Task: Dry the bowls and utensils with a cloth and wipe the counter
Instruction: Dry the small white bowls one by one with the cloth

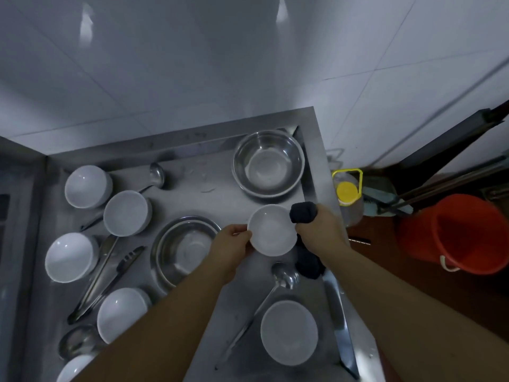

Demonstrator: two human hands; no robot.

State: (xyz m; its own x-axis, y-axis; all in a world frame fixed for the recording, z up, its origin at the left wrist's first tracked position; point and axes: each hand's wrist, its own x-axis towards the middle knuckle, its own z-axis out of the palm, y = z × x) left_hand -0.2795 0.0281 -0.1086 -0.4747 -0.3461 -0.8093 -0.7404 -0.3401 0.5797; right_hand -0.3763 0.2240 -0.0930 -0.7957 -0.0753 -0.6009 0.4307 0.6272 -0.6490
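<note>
My left hand (234, 244) pinching the white bowl (272, 230) at its left rim, my right hand (319, 227) gripping the dark cloth (303, 212) against its right rim, steel basin (268, 164) just beyond the bowl

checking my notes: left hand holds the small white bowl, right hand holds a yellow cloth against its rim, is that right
Not quite: the cloth is dark, not yellow, as the head view shows. The rest holds: the left hand holds the small white bowl and the right hand holds the cloth at its rim.
</note>
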